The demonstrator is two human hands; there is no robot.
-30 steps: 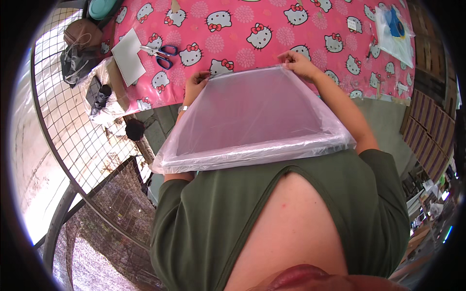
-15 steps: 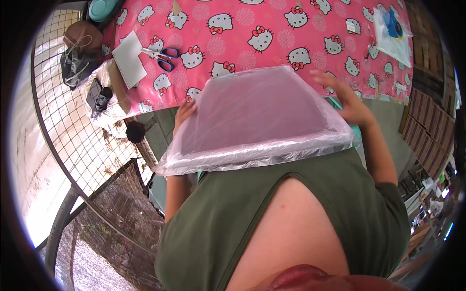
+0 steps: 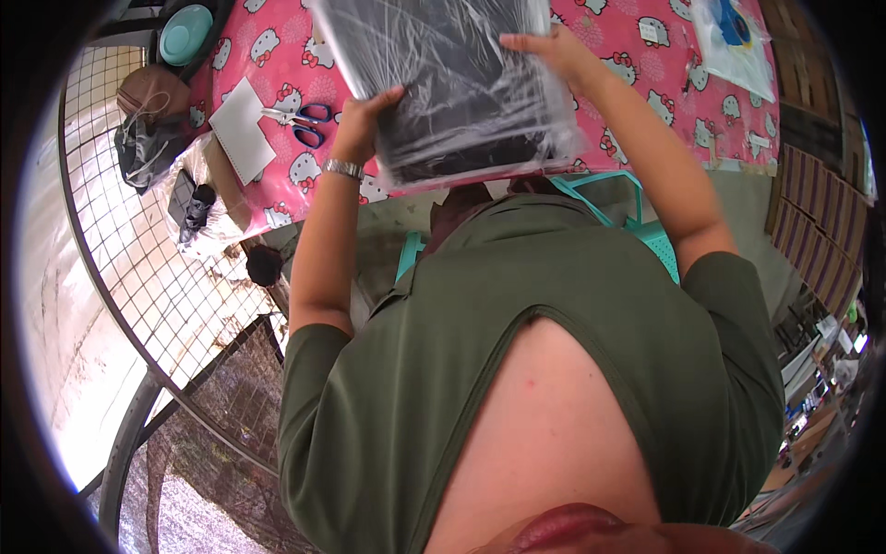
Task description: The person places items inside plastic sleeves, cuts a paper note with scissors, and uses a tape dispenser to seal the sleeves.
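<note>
Panel point(image 3: 452, 102) is btwn your L hand point(image 3: 365, 125) & R hand point(image 3: 558, 57), over table point(image 3: 595, 120). On table: scissors point(image 3: 293, 119) L of panel, then notepad point(image 3: 242, 129); plastic packet point(image 3: 738, 60) far R. Bag point(image 3: 155, 88) sits L of table.

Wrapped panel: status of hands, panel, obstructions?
Left hand holding left side, right hand on right side. Dark panel in clear, wrinkled plastic. Scissors lie apart, to its left.
</note>
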